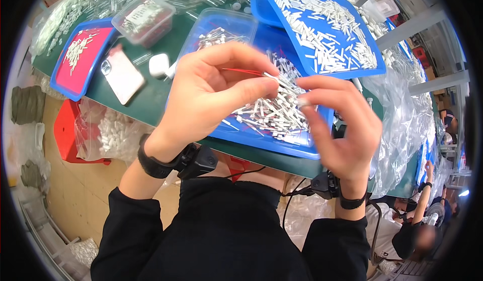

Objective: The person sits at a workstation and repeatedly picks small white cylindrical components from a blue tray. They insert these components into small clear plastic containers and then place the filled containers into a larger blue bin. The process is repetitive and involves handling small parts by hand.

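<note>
1. the left hand (211, 92) is raised over the worktop (151, 97), its thumb and fingers pinched on a thin white stick (283, 82) whose far end points toward the other hand.
2. a fine red wire (241, 71) runs along the left fingers, just behind the pinch.
3. the right hand (342, 125) is lifted beside it, thumb and forefinger closed on a small white piece (303, 101); i cannot tell whether this is the end of the same stick or a separate part.
4. both hands hover above a blue tray (261, 142) that holds a heap of white sticks (274, 112), near the worktop's front edge.
5. a 2nd blue tray (370, 59), also full of white sticks, leans tilted behind the right hand.
6. to the left lie a phone (122, 73) face down, a white earbud case (159, 64), a clear lidded box (143, 19) and a blue tray with a red liner (83, 59).
7. clear plastic bags (402, 120) pile up on the right side of the worktop.
8. each wrist wears a black band with a small device and cable.
</note>
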`<move>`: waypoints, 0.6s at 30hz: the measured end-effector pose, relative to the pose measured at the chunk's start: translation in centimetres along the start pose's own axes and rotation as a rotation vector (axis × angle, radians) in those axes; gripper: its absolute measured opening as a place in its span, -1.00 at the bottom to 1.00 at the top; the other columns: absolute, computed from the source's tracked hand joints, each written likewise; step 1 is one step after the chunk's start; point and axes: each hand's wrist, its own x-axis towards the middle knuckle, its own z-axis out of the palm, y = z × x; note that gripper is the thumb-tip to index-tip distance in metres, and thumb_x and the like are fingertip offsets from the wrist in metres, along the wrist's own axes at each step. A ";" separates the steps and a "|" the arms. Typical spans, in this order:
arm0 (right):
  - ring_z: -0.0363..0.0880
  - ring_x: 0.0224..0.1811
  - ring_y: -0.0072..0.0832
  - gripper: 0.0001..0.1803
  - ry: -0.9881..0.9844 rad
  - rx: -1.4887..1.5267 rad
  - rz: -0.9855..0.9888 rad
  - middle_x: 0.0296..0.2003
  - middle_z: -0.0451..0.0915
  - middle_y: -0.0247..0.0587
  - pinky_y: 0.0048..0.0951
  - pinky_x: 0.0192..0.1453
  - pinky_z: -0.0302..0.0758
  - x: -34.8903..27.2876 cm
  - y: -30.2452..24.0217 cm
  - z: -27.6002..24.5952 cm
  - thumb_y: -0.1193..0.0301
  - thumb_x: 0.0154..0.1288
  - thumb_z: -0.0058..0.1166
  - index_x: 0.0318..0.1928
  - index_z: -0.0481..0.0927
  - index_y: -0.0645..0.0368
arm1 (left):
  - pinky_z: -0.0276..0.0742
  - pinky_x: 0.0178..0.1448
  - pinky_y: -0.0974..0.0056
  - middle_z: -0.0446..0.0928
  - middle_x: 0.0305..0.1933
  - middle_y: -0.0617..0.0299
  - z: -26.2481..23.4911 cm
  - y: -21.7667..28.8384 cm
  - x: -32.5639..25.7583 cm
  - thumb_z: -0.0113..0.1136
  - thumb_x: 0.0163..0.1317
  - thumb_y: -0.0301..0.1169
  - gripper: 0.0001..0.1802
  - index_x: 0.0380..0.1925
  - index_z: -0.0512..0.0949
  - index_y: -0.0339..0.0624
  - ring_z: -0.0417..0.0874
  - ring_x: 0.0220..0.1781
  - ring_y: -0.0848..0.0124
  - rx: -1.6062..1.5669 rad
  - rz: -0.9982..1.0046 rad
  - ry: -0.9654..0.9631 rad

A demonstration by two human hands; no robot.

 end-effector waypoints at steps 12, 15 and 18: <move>0.62 -0.27 -0.54 -0.80 -0.047 0.562 0.505 -0.22 0.68 -0.10 -0.56 -0.20 0.54 -2.4 1.3 -2.1 0.69 0.27 0.11 -0.11 0.67 0.39 | 0.68 0.09 0.26 0.60 -0.06 -0.08 0.2 -0.5 -0.4 0.15 0.16 -0.79 -0.87 -0.34 0.57 -0.41 0.67 -0.01 0.31 0.038 0.140 -0.005; 0.62 -0.26 -0.53 -0.82 0.017 0.715 0.538 -0.20 0.67 -0.08 -0.52 -0.20 0.61 -2.3 1.3 -1.8 0.67 0.30 0.10 -0.10 0.65 0.42 | 0.67 0.08 0.28 0.61 -0.08 -0.08 0.3 -0.1 -0.5 0.15 0.14 -0.82 -0.86 -0.37 0.59 -0.42 0.67 -0.01 0.30 0.109 0.154 -0.004; 0.63 -0.26 -0.53 -0.82 0.018 0.756 0.552 -0.19 0.67 -0.06 -0.50 -0.20 0.66 -2.6 1.8 -2.0 0.65 0.31 0.09 -0.10 0.64 0.45 | 0.66 0.06 0.29 0.63 -0.10 -0.09 0.5 -0.1 -0.6 0.15 0.11 -0.84 -0.84 -0.37 0.60 -0.43 0.67 0.00 0.28 0.169 0.202 0.002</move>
